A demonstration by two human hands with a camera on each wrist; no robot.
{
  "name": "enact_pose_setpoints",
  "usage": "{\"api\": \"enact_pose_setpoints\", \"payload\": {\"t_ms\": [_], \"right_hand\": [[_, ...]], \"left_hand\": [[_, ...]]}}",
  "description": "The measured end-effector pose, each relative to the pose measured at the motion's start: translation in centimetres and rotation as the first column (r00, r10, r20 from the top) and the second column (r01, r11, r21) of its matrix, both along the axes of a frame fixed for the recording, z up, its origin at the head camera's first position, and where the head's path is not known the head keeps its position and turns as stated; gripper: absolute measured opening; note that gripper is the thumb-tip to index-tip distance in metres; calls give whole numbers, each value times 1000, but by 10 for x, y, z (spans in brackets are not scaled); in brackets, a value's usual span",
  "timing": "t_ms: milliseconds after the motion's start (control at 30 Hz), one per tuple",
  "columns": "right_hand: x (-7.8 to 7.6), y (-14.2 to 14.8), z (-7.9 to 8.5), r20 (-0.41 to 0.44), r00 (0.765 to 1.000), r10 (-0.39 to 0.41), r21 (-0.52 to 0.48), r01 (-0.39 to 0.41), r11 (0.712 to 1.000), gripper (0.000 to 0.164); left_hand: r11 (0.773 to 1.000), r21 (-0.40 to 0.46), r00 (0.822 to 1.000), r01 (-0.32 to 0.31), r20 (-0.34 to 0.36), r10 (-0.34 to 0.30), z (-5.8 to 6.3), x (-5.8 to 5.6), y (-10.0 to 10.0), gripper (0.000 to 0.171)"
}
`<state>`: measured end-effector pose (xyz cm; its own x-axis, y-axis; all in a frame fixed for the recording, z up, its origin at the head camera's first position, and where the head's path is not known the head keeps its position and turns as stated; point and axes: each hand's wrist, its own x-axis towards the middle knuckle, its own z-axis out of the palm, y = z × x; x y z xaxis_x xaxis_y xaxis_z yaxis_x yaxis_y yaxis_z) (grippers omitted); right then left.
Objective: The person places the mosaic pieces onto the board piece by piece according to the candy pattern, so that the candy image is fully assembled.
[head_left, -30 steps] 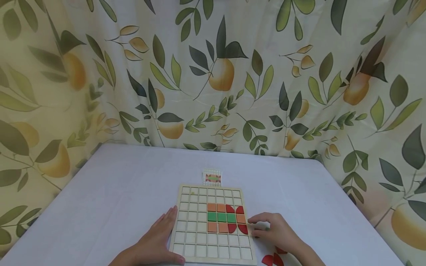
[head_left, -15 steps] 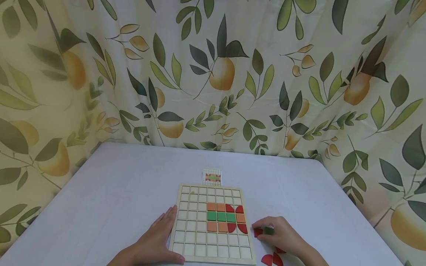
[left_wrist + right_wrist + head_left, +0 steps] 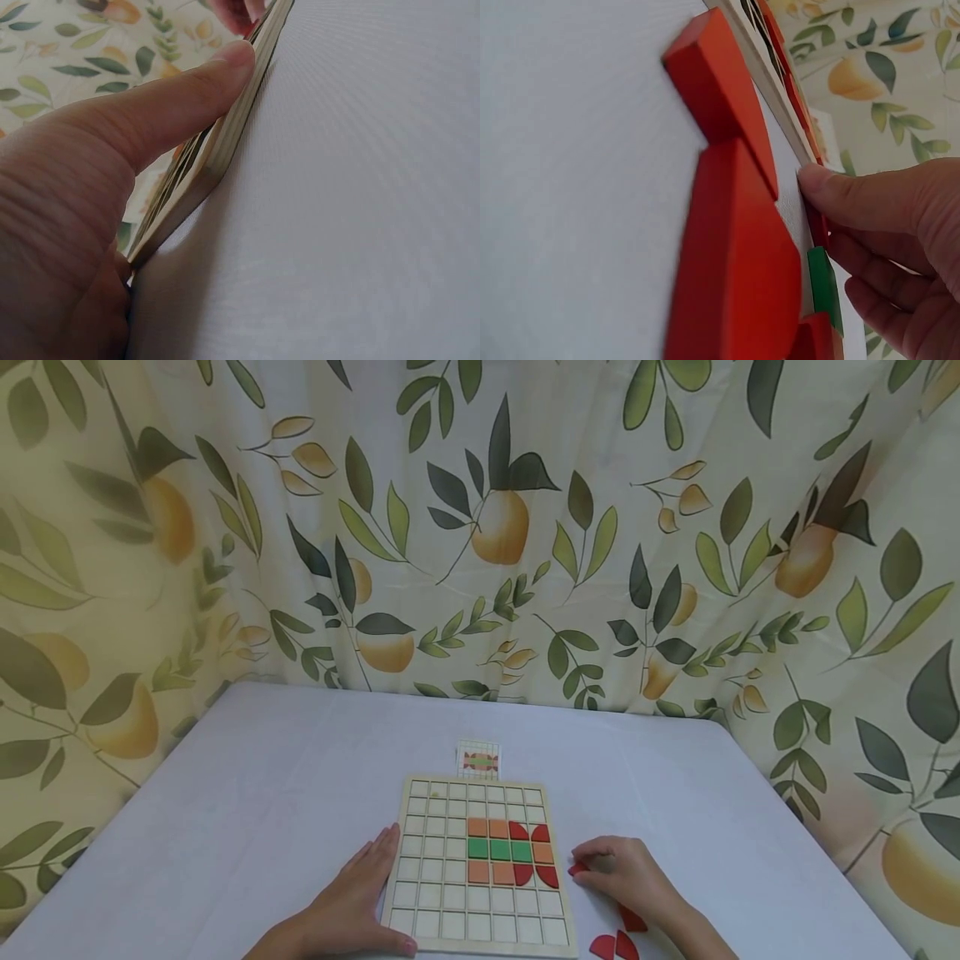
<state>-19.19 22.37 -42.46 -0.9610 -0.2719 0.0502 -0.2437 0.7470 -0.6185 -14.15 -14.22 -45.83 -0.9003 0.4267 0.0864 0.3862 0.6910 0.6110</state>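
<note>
A wooden grid board (image 3: pixel 480 927) lies on the white table, bearing orange and green squares and red quarter-round pieces in its middle and right columns. My left hand (image 3: pixel 348 893) rests along the board's left side with straight fingers. Its thumb (image 3: pixel 217 75) lies over the board's edge in the left wrist view. Just right of the board, my right hand (image 3: pixel 633 877) pinches a red piece (image 3: pixel 576 867) between thumb and fingers, low over the table. In the right wrist view, that red piece (image 3: pixel 818 225) is partly hidden by the thumb, with a green piece (image 3: pixel 824 285) close beside it.
Several loose red quarter-round pieces (image 3: pixel 602 947) lie near the table's front, below the right hand. A small pattern card (image 3: pixel 480 760) sits just behind the board. A leaf-and-fruit printed curtain (image 3: pixel 480 527) hangs around the back and sides of the table (image 3: pixel 262 793).
My right hand has drawn slightly right from the board's edge and now has a red piece in its fingertips. A green piece seen beside it is hidden in the head view. The left hand stays put.
</note>
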Motion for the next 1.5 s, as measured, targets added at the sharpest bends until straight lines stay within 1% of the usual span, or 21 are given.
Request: {"api": "enact_pose_setpoints", "payload": {"t_ms": [267, 333, 433, 500, 633, 733, 767, 833, 900, 1033, 1200, 1267, 1433, 1500], "right_hand": [[-2, -5, -3, -27, 993, -115, 41, 116, 992, 22], [-2, -5, -3, -26, 991, -132, 41, 133, 990, 22], [-2, -5, -1, -14, 992, -126, 36, 126, 991, 23], [-2, -3, 2, 1, 995, -102, 35, 102, 994, 26], [-4, 6, 10, 50, 998, 22, 33, -24, 999, 26], [-5, 13, 15, 87, 987, 136, 29, -139, 990, 25], [-6, 14, 15, 95, 982, 161, 29, -165, 986, 24], [-7, 15, 16, 95, 977, 192, 33, -196, 980, 24], [-6, 14, 15, 83, 977, 196, 36, -199, 979, 23], [-5, 10, 12, 51, 987, 155, 47, -158, 986, 23], [-3, 4, 9, 36, 995, 88, 54, -90, 995, 22], [-2, 1, 8, 32, 998, 45, 59, -47, 997, 22], [2, -7, 8, 46, 996, -77, 57, 74, 996, 25], [3, -8, 10, 63, 993, -97, 56, 93, 994, 29]], "left_hand": [[1000, 13, 1000, 10, -15, -10, 0, 0, 1, 131], [1000, 13, 1000, 10, -12, -10, 0, 0, 1, 131], [1000, 12, 1000, 12, -11, -12, 1, 0, 0, 131], [1000, 13, 1000, 13, -11, -13, 2, 1, 0, 131], [1000, 13, 1000, 8, -2, -8, 3, 1, 0, 131], [1000, 10, 1000, 1, 8, -1, 3, 1, 0, 131], [1000, 7, 1000, -2, 10, 1, 3, 1, 0, 131], [1000, 6, 1000, -2, 10, 2, 3, 1, 0, 131], [1000, 7, 1000, 1, 3, -1, 3, 1, 0, 131], [1000, 6, 1000, 11, -9, -10, 3, 1, 0, 131], [1000, 5, 1000, 8, 6, -8, 3, 2, 0, 130], [1000, 6, 1000, 6, 12, -6, 4, 2, 0, 130], [1000, 6, 1000, 8, 10, -8, 3, 1, 0, 131], [1000, 4, 1000, 8, 5, -8, 3, 1, 0, 131]]}}
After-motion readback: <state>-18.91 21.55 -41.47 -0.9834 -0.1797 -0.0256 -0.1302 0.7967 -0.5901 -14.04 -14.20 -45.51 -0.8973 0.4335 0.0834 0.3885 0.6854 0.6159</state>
